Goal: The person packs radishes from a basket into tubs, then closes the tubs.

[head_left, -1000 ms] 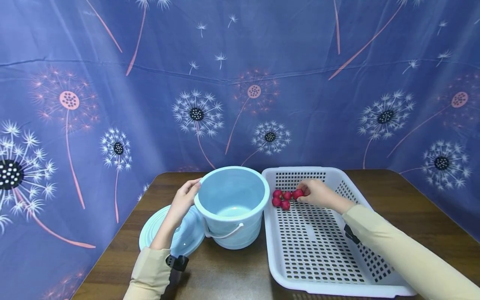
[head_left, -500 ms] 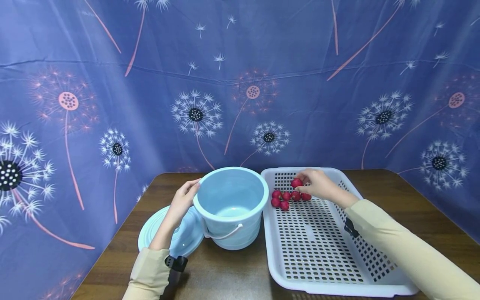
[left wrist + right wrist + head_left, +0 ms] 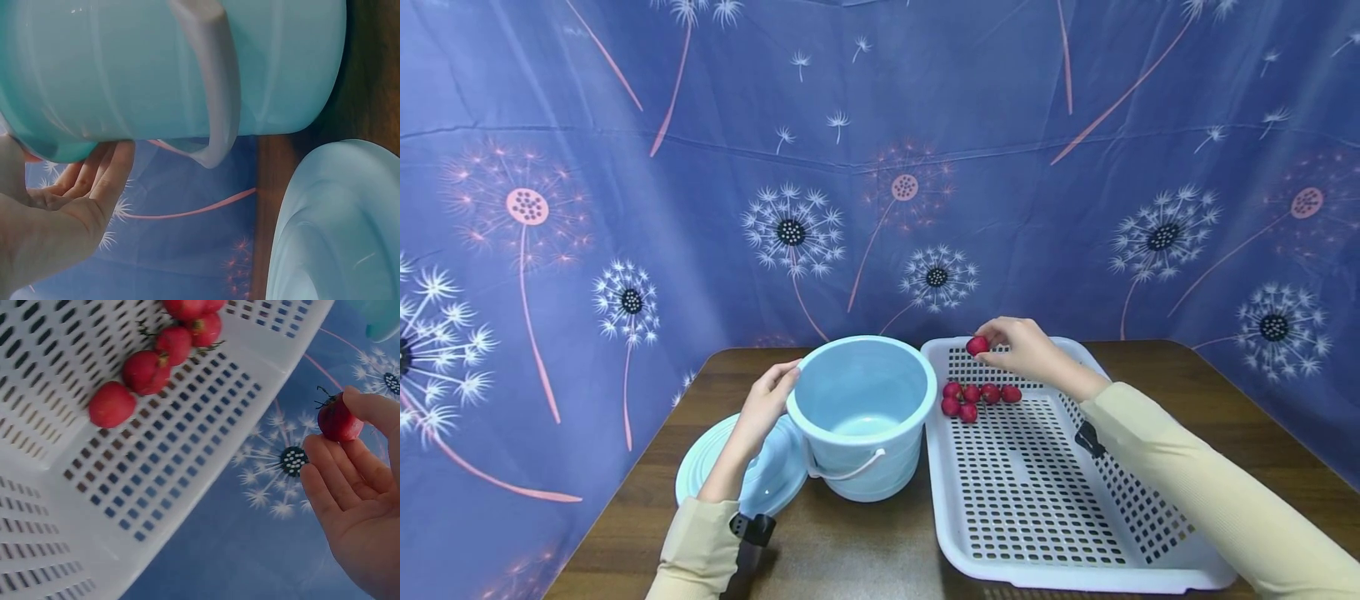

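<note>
1. On my feed, the left hand gripped the light-blue bucket at ten o'clock, probably to steady it.
2. The right hand pinched a cherry tomato above the perforated basket's eleven-o'clock end — a narrow hold, perhaps against bruising.

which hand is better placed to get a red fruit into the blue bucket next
Probably the right hand: it pinches a red fruit, held clear of the white basket. The left hand is on the rim of the blue bucket, so it seems better suited to keeping that steady.
</note>
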A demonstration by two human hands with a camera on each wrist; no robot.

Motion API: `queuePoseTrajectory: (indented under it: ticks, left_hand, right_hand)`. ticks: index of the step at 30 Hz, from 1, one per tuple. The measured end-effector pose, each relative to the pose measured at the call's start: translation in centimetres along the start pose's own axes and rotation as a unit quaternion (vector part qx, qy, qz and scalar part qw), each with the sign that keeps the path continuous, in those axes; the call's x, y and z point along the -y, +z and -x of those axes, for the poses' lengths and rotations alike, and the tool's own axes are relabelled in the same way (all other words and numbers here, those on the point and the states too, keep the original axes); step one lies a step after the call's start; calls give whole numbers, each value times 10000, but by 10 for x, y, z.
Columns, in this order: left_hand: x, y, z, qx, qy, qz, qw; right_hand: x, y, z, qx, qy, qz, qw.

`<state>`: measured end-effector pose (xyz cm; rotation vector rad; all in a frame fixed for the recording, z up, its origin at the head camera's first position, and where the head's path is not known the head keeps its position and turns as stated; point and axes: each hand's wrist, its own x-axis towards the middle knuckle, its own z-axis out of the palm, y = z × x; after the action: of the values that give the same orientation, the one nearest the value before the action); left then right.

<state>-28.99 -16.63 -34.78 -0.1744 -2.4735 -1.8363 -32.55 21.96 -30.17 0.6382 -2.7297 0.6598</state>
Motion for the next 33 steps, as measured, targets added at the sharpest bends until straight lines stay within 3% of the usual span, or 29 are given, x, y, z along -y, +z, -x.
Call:
queuePoseTrajectory:
  ticks: [20,33]
  left_hand:
    - [0,-2,0,-112,66,-1,9999]
    - [-1,1,1,-49,101,31,9999]
  right_hand:
    - [58,11,-32,-32,-604,-527,9968]
    - [80,31,-44,147,-948,-654,9932]
